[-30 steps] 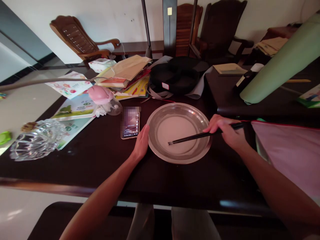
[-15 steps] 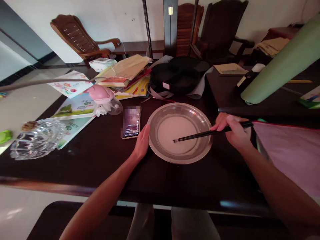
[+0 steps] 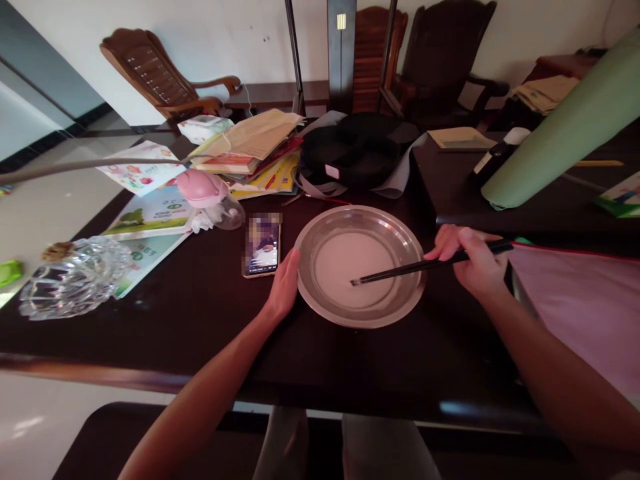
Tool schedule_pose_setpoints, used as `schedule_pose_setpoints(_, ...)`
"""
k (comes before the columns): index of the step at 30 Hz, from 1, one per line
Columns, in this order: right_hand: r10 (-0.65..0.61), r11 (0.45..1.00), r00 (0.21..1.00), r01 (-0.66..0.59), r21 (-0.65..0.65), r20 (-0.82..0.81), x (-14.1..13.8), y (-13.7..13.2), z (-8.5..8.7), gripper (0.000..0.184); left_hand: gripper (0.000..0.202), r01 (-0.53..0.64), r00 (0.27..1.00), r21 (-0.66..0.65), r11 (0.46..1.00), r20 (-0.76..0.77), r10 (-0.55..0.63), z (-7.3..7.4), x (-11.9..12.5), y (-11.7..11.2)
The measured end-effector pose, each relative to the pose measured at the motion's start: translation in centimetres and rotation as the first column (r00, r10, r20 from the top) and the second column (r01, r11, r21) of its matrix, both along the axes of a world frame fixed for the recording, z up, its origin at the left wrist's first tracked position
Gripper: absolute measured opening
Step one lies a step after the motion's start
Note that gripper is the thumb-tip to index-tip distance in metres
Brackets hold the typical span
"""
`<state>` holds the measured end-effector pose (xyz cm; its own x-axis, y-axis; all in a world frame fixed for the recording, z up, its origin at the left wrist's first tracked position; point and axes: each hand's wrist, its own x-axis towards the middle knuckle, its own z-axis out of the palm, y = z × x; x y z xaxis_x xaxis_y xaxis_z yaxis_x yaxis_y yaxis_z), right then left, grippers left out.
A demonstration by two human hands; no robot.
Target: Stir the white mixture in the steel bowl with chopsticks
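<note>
Right hand (image 3: 477,263) clamps black chopsticks (image 3: 395,272), long axis running toward nine o'clock, tips in or just above pale contents (image 3: 350,257) of the metal bowl (image 3: 361,317), itself at nine o'clock from that grip; left hand (image 3: 286,285) touches its nine-o'clock rim, whether gripping, can't tell.

The basin (image 3: 407,243) is smooth, shiny metal, the chopsticks (image 3: 400,271) smooth with a faint sheen, the tabletop (image 3: 200,320) glossy and wood-like, the fluted dish (image 3: 75,287) clear, shiny glass, the cup lid (image 3: 199,189) smooth plastic, and the envelope (image 3: 260,133) matt paper
</note>
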<state>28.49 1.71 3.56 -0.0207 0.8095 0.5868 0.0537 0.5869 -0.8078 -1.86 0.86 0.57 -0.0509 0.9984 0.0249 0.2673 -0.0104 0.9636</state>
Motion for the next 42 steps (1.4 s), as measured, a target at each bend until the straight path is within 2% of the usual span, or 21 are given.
schedule_pose_setpoints(4, 0.119, 0.992, 0.955, -0.103, -0.072, 0.271, -0.8, -0.5, 0.1, 0.033, 0.049, -0.01, 1.0, 0.011, 1.0, -0.009, 0.01, -0.1, 0.0, 0.0)
schedule_pose_setpoints(7, 0.062, 0.997, 0.925, -0.04, -0.066, 0.376, -1.0, -0.7, 0.3, 0.026, 0.049, -0.009, 0.999, 0.015, 1.0, -0.031, 0.009, 0.0, 0.0, 0.0)
schedule_pose_setpoints(9, -0.035, 0.998, 0.948, 0.053, -0.046, 0.317, -0.7, -0.5, 0.4, 0.028, 0.049, -0.012, 0.999, 0.009, 1.0, -0.041, 0.012, 0.2, 0.1, 0.0)
schedule_pose_setpoints(12, -0.145, 0.989, 0.983, 0.149, -0.027, 0.109, 0.0, -0.1, 0.3, 0.036, 0.05, -0.009, 0.999, 0.0, 1.0, -0.03, 0.009, 0.2, 0.1, 0.0)
schedule_pose_setpoints(15, -0.047, 0.999, 0.999, 0.047, 0.003, -0.015, 0.2, 0.0, 0.2, 0.04, 0.051, 0.007, 1.0, -0.008, 1.0, 0.003, -0.007, 0.1, 0.0, 0.0)
schedule_pose_setpoints(17, 0.045, 0.999, 0.998, -0.045, -0.01, 0.044, -0.1, -0.1, 0.1, 0.04, 0.051, 0.01, 1.0, -0.009, 1.0, 0.017, -0.01, 0.0, 0.0, 0.0)
schedule_pose_setpoints(19, 0.108, 0.993, 0.977, -0.099, -0.057, 0.185, -0.5, -0.4, 0.2, 0.036, 0.051, 0.01, 1.0, -0.006, 1.0, 0.012, -0.01, 0.0, -0.1, 0.0)
schedule_pose_setpoints(22, 0.118, 0.992, 0.93, -0.092, -0.092, 0.347, -0.9, -0.7, 0.3, 0.028, 0.05, 0.009, 1.0, -0.005, 1.0, 0.001, -0.009, 0.0, -0.1, 0.0)
schedule_pose_setpoints(25, 0.002, 0.998, 0.948, 0.018, -0.061, 0.318, -0.5, -0.5, 0.4, 0.028, 0.05, 0.016, 1.0, -0.005, 1.0, 0.0, -0.016, 0.0, 0.0, 0.0)
schedule_pose_setpoints(28, -0.121, 0.991, 0.982, 0.128, -0.038, 0.143, 0.2, -0.1, 0.4, 0.035, 0.05, 0.012, 1.0, 0.0, 1.0, 0.002, -0.012, 0.0, 0.0, 0.0)
schedule_pose_setpoints(31, -0.065, 0.997, 0.998, 0.066, -0.026, 0.007, 0.4, 0.1, 0.3, 0.041, 0.049, 0.003, 1.0, -0.004, 1.0, -0.006, -0.003, 0.1, 0.0, 0.0)
schedule_pose_setpoints(33, 0.032, 0.999, 0.998, -0.03, -0.036, 0.054, 0.1, -0.1, 0.3, 0.04, 0.049, 0.003, 1.0, -0.008, 1.0, -0.008, -0.003, 0.1, 0.0, 0.0)
schedule_pose_setpoints(36, 0.125, 0.99, 0.959, -0.104, -0.094, 0.255, -0.7, -0.5, 0.5, 0.033, 0.049, 0.004, 1.0, -0.01, 1.0, 0.0, -0.004, 0.1, 0.0, 0.0)
schedule_pose_setpoints(39, 0.084, 0.993, 0.928, -0.048, -0.109, 0.362, -1.0, -0.7, 0.6, 0.028, 0.049, 0.007, 1.0, -0.006, 1.0, 0.001, -0.007, 0.0, 0.0, 0.0)
schedule_pose_setpoints(42, -0.043, 0.994, 0.95, 0.071, -0.08, 0.308, -0.5, -0.5, 0.7, 0.03, 0.049, 0.012, 1.0, 0.001, 1.0, -0.003, -0.012, 0.1, 0.0, 0.0)
